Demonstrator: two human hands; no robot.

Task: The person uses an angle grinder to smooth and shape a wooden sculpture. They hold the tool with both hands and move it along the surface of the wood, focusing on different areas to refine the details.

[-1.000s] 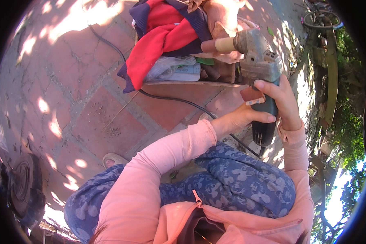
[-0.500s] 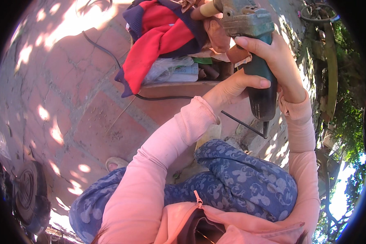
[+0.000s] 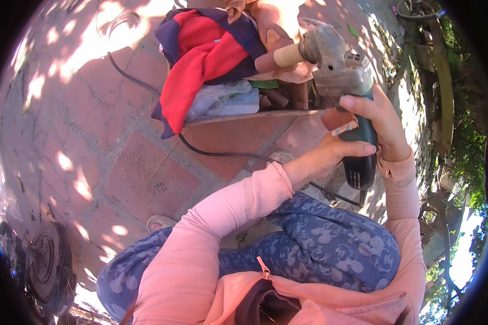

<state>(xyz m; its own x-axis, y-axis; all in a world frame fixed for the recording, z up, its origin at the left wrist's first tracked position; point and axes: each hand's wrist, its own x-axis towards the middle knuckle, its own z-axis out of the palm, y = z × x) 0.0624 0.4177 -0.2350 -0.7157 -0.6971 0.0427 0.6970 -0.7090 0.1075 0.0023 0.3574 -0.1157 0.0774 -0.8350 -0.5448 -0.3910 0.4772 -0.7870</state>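
Both hands hold an angle grinder (image 3: pixel 366 132) with a dark green and black body and a worn metal head (image 3: pixel 341 76). A tan and brown sanding cylinder (image 3: pixel 281 57) sticks out leftward from the head. My right hand (image 3: pixel 387 124) is wrapped round the body just below the head, thumb across the top. My left hand (image 3: pixel 322 158) grips lower down, its thumb over the black part, most fingers hidden beneath. Against the body, above the left thumb, is a small folded piece of brown sandpaper (image 3: pixel 339 120). A black cord (image 3: pixel 331 194) leaves the grinder's lower end.
Beyond my hands a box (image 3: pixel 249 117) holds a clear plastic bag (image 3: pixel 214 100), brown rolls and a red and navy cloth (image 3: pixel 200 59). A smooth brown carved-looking piece (image 3: pixel 276 27) lies behind. The cord crosses the brick floor (image 3: pixel 146 168). A black wheel (image 3: pixel 50 265) stands at lower left.
The grinder has come down and nearer to me, slightly rightward, with both hands still round it. Its head and the sanding cylinder now show more fully.
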